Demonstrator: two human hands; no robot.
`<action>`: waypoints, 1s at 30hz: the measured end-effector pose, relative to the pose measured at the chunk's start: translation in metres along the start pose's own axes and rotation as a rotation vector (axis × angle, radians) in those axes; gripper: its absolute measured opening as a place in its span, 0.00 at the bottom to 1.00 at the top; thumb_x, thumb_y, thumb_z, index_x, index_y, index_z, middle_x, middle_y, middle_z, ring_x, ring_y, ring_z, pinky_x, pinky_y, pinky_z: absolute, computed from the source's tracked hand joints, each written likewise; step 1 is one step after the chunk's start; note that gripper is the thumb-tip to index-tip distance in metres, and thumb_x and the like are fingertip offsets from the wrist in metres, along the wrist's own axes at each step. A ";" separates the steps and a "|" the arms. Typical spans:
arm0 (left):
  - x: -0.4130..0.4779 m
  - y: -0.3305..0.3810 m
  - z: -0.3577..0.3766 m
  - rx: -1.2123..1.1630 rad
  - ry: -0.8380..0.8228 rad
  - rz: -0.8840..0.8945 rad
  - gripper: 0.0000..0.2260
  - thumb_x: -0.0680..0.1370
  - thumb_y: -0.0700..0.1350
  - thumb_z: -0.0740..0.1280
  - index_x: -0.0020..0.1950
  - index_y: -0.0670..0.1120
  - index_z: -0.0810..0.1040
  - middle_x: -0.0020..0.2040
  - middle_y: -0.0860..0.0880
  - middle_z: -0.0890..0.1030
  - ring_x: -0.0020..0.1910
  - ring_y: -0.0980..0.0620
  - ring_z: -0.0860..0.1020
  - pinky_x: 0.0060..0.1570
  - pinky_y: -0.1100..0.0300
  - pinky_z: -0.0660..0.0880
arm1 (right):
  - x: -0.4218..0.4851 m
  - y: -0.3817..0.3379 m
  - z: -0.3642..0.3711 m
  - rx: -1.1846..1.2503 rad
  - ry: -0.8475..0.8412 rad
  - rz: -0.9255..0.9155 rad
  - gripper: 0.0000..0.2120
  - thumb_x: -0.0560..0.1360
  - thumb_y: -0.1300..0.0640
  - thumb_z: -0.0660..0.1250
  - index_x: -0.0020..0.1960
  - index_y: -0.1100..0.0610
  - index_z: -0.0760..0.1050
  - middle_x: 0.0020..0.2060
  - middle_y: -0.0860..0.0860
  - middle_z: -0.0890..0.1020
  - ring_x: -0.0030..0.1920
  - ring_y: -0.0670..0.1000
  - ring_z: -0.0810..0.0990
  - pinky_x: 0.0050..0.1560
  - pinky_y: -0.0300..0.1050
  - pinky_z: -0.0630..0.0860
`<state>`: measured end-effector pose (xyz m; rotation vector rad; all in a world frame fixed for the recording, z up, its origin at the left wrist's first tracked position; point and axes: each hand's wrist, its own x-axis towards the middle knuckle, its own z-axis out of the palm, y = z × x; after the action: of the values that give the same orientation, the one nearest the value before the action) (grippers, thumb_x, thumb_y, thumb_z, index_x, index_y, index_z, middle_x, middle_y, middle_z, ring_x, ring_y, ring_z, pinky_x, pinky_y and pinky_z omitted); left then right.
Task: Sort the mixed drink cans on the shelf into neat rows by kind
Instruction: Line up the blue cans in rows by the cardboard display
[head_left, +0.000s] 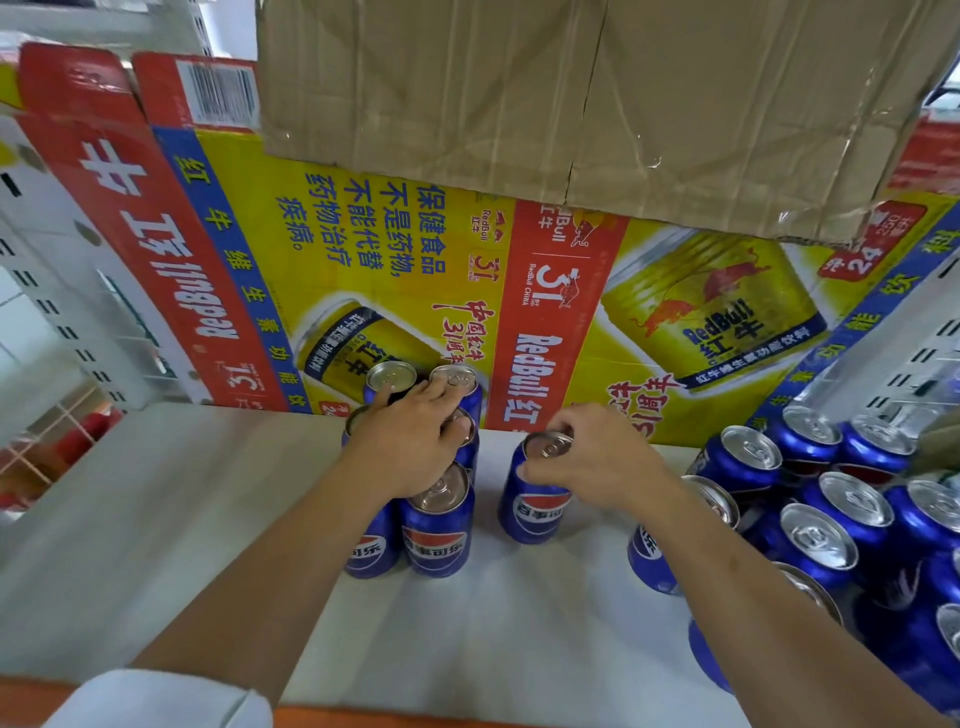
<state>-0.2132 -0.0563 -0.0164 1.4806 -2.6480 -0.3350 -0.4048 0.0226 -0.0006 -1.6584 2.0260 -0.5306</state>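
- So far, a small block of blue cans stands in short rows left of centre on the shelf; the left hand lies with fingers spread across their tops, grasping none.
- Just beside that block, the right hand pinches the rim of a single blue can, upright on the shelf and seemingly next to join the rows.
- Further right, a loose crowd of blue cans waits; most of the sorting looks undone.

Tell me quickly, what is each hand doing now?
Left hand: open, fingers resting on the grouped blue cans.
Right hand: holding a single can by its top.
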 end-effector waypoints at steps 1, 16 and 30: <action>0.000 0.000 0.000 -0.002 0.004 0.003 0.23 0.83 0.54 0.49 0.79 0.55 0.53 0.80 0.53 0.52 0.77 0.53 0.53 0.75 0.45 0.50 | 0.004 0.001 0.003 0.007 0.047 0.002 0.15 0.65 0.45 0.75 0.46 0.51 0.77 0.44 0.44 0.81 0.44 0.47 0.80 0.36 0.38 0.74; 0.000 0.002 -0.002 -0.007 -0.004 -0.013 0.23 0.83 0.55 0.49 0.79 0.55 0.54 0.80 0.54 0.52 0.77 0.55 0.54 0.75 0.48 0.48 | 0.072 -0.026 0.004 -0.178 0.192 0.022 0.22 0.70 0.40 0.72 0.35 0.54 0.65 0.30 0.47 0.72 0.29 0.45 0.71 0.24 0.36 0.60; 0.001 0.000 -0.002 0.004 -0.014 -0.005 0.23 0.83 0.55 0.48 0.79 0.56 0.51 0.80 0.55 0.50 0.77 0.56 0.53 0.75 0.48 0.45 | 0.066 -0.022 0.021 -0.203 0.284 -0.048 0.24 0.73 0.39 0.69 0.55 0.59 0.75 0.49 0.54 0.81 0.46 0.53 0.79 0.43 0.45 0.77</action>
<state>-0.2134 -0.0572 -0.0141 1.4920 -2.6581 -0.3415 -0.3853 -0.0471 -0.0126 -1.8424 2.3132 -0.6246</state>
